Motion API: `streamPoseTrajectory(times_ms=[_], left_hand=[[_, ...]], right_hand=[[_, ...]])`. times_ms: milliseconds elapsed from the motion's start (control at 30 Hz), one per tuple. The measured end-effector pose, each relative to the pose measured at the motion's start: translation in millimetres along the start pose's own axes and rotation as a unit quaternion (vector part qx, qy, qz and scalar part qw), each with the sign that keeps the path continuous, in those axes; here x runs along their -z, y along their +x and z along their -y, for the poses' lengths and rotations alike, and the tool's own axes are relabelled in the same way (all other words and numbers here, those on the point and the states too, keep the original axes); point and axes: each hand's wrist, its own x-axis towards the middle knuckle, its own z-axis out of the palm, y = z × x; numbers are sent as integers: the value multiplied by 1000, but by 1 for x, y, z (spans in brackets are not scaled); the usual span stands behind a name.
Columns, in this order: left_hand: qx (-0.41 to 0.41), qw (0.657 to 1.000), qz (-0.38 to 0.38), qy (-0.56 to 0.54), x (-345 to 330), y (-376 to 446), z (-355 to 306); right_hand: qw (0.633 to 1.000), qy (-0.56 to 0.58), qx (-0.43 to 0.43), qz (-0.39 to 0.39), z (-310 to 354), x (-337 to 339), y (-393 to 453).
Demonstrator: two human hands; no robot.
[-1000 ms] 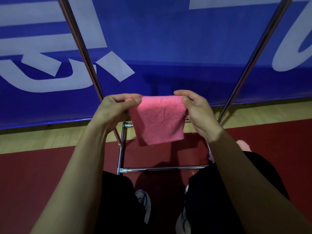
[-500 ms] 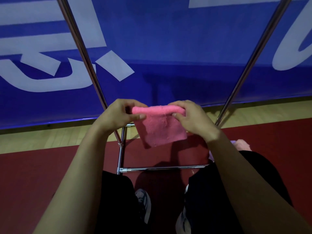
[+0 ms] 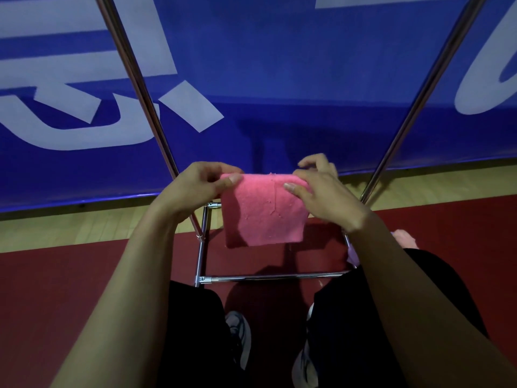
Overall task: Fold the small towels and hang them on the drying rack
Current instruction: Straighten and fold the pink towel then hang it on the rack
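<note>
A small pink towel (image 3: 263, 214), folded, hangs in the air in front of me between the slanted poles of the metal drying rack (image 3: 140, 88). My left hand (image 3: 195, 191) pinches its top left corner between thumb and fingers. At the top right corner my right hand (image 3: 324, 194) holds it with the thumb on the front face and fingers behind the edge, the index finger lifted and curled. No rod is visible under the towel's top edge.
The rack's second pole (image 3: 419, 93) rises at the right and its low base bar (image 3: 274, 276) crosses above my shoes. A blue banner (image 3: 279, 65) stands close behind. A pale pink cloth (image 3: 404, 238) shows past my right forearm. The floor is red mat and wood.
Both hands have lowered the towel a little and drawn closer together. My right index finger has lifted off the top edge.
</note>
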Motion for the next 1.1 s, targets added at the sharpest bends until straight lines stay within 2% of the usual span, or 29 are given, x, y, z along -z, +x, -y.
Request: streamPoseTrajectory(times_ms=[100, 200, 300, 533, 733, 833, 967, 1100], left_hand=[[-14, 996, 15, 91, -3, 3, 2], [-37, 982, -49, 177, -7, 7, 6], [-57, 975, -86, 197, -7, 8, 5], [-80, 982, -97, 141, -1, -1, 0], [-99, 990, -100, 30, -12, -31, -21], [-153, 983, -96, 23, -13, -48, -41], [-212, 975, -56, 42, -12, -63, -75], [-247, 968, -24, 31, -7, -75, -109]], right_hand=[[1000, 23, 3, 12, 1, 5, 0], [999, 25, 9, 19, -1, 5, 1], [999, 28, 18, 29, 0, 6, 1], [997, 26, 59, -29, 5, 28, -9], [992, 9, 114, -51, 25, 45, -45], [989, 62, 128, -51, 38, 48, -63], [962, 254, 98, 8, 69, 63, -58], [944, 294, 147, 25, 118, 90, -43]])
